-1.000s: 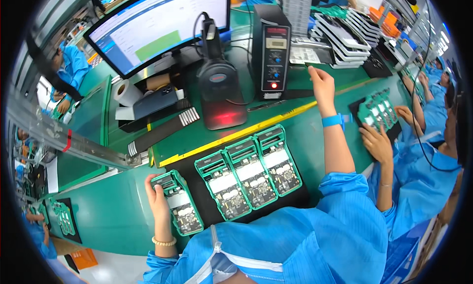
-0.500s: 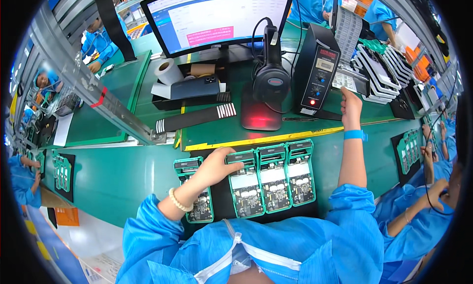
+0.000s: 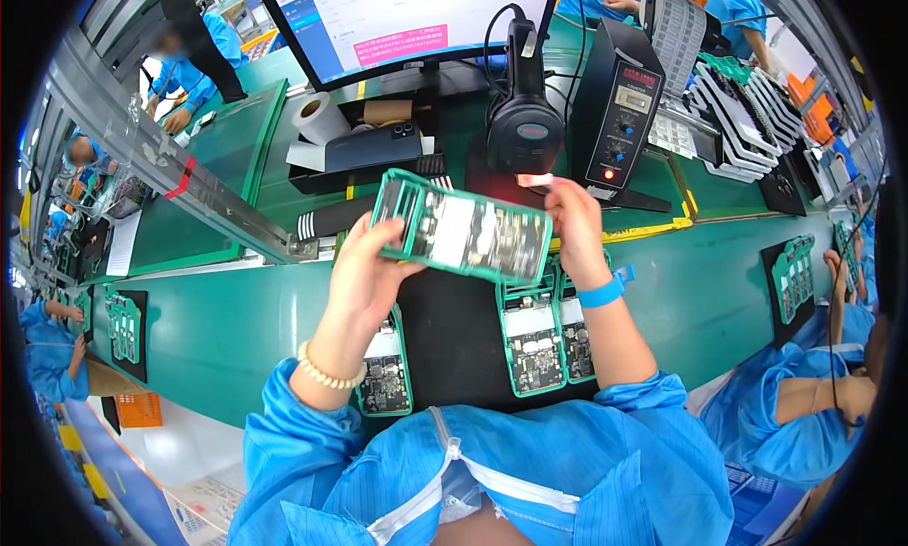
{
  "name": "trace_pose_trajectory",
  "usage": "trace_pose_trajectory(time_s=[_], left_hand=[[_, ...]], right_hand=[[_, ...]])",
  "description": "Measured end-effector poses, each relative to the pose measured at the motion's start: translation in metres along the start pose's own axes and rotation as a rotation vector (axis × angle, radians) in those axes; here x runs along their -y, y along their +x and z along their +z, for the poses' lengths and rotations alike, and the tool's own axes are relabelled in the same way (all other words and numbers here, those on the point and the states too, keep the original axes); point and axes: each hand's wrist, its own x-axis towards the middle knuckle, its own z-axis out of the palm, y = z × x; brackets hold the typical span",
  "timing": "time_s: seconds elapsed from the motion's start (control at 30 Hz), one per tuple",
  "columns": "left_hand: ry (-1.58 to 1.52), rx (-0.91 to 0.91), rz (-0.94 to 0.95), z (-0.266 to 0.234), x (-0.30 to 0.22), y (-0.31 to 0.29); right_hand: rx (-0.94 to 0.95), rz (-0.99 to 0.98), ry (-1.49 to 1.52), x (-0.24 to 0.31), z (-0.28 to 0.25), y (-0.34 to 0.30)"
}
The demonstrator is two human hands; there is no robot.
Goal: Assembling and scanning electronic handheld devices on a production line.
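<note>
My left hand (image 3: 359,276) grips one end of a green-framed circuit board (image 3: 478,234), raised and tilted above the bench. Between the fingertips of my right hand (image 3: 577,226) is a small white label (image 3: 535,180), lit reddish close below the black barcode scanner (image 3: 525,134) on its stand. The right hand is by the board's far right end; whether it touches the frame I cannot tell. Below lie more framed boards: one at the left (image 3: 383,371), partly under my left forearm, and two side by side at the right (image 3: 532,352), partly behind my right wrist.
A black mat (image 3: 454,338) lies under the boards. Behind stand a monitor (image 3: 416,26), a black tray (image 3: 312,182) with a paper roll and phone, and a black control box (image 3: 619,111). A metal post (image 3: 189,167) rises at the left. White trays (image 3: 733,120) are stacked right; people sit nearby.
My left hand has lifted a framed board from the row and tilted it up near the scanner. My right hand has come left from beside the control box, now with the label showing.
</note>
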Motion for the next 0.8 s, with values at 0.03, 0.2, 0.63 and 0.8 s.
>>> trace_pose_trajectory(time_s=[0.03,0.2,0.63,0.8], left_hand=[[-0.049,-0.008,0.007,0.004,0.004,0.008],[-0.1,-0.139,0.01,0.007,0.015,0.032],[1.125,0.342,1.096,0.004,-0.001,-0.075],[1.176,0.498,1.174,0.003,-0.006,-0.086]], right_hand=[[-0.025,-0.039,0.068,-0.004,-0.008,0.003],[-0.085,-0.076,0.206,0.006,-0.018,-0.015],[0.723,-0.34,-0.163,0.054,0.027,-0.101],[0.889,-0.368,-0.259,0.063,0.033,-0.108]])
